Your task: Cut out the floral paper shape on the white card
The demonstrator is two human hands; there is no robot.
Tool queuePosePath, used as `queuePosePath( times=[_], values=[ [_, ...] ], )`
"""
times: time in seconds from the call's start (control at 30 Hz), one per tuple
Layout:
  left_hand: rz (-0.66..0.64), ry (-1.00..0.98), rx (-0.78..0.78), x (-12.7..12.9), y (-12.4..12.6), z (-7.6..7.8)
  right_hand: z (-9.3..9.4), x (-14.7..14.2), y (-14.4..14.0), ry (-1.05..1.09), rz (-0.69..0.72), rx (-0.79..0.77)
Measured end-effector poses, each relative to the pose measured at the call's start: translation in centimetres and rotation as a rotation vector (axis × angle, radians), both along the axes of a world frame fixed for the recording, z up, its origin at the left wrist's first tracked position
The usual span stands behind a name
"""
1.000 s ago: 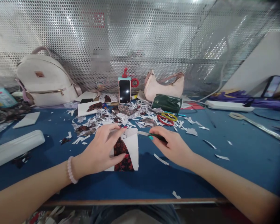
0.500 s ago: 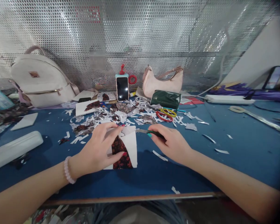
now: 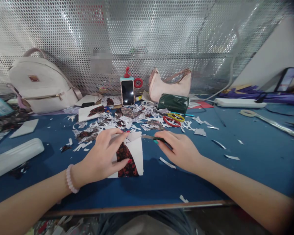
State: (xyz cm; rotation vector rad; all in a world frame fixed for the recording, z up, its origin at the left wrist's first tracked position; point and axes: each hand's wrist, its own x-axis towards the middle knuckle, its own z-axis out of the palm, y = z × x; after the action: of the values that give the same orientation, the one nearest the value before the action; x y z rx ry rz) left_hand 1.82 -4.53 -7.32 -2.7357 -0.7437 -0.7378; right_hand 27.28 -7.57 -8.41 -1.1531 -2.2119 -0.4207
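Observation:
My left hand (image 3: 103, 155) presses flat on a white paper piece (image 3: 136, 153) with a dark red floral patch, holding it down on the blue table (image 3: 259, 163). My right hand (image 3: 180, 148) grips a thin craft knife (image 3: 155, 138) with a dark green handle, its metal blade pointing left at the paper's upper right edge. A pink bead bracelet sits on my left wrist.
Paper scraps (image 3: 117, 125) litter the table behind the hands. Further back stand a phone (image 3: 127, 92), white backpack (image 3: 42, 86), pink handbag (image 3: 171, 86), green pouch (image 3: 173, 103), red and yellow rings (image 3: 172, 119). A white case (image 3: 13, 157) lies left, a power strip (image 3: 240, 102) right.
Both hands and the paper hold nearly the same pose; the view shifted slightly, and the knife tip stays at the paper's edge.

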Motion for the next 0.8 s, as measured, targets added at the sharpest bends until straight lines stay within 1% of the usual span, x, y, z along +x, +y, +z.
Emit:
queuePosePath(
  times=[0.13, 0.27, 0.57, 0.8],
  values=[
    [-0.004, -0.004, 0.018, 0.07, 0.02, -0.13, 0.03, -0.1, -0.06, -0.012, 0.018, 0.024],
    [-0.008, -0.014, 0.02, 0.09, 0.04, -0.19, 0.06, -0.22, -0.18, -0.031, 0.037, 0.007],
    [-0.016, -0.018, 0.024, -0.11, 0.09, -0.2, -0.02, -0.02, 0.02, 0.007, -0.014, 0.073],
    [-0.021, -0.013, 0.028, -0.1, 0.07, -0.16, 0.05, -0.06, -0.01, -0.007, -0.001, 0.082]
  ],
)
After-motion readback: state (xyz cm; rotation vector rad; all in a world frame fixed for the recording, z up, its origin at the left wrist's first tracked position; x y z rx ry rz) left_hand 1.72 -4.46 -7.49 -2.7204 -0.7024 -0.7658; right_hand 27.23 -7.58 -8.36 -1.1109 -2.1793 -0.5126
